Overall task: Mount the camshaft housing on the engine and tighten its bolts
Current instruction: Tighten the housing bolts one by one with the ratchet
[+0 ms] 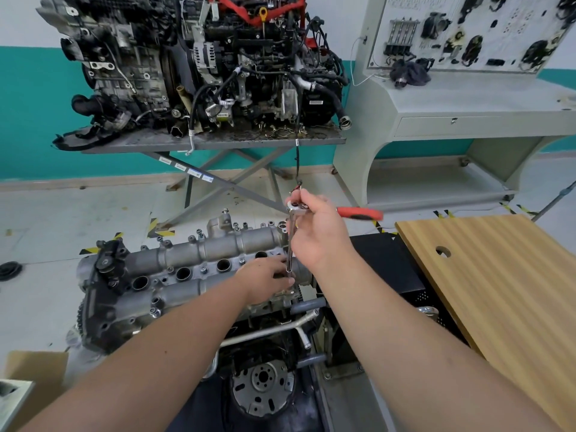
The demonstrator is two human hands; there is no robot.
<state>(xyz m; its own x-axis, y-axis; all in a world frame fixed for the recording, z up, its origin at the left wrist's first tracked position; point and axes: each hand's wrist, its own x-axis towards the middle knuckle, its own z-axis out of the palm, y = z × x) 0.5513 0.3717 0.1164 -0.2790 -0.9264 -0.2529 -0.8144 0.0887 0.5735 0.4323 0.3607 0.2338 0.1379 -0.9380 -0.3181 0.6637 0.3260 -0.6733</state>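
Note:
The grey camshaft housing (pixel 199 260) lies on top of the engine (pixel 131 319) in the middle of the view, with several bolts (pixel 204 270) standing in its holes. My right hand (pixel 318 235) grips the head of a ratchet wrench (pixel 358 212) with a red handle. Its long chrome extension (pixel 290 244) points straight down to the right end of the housing. My left hand (pixel 268 280) rests on that end of the housing, fingers around the bottom of the extension. The socket's tip is hidden by my fingers.
A wooden tabletop (pixel 498 291) with a round hole lies to the right. Behind, a second engine (pixel 202 67) sits on a grey scissor stand (pixel 218 141). A grey training console (pixel 467 88) stands at the back right. A cardboard box (pixel 34 378) is at the lower left.

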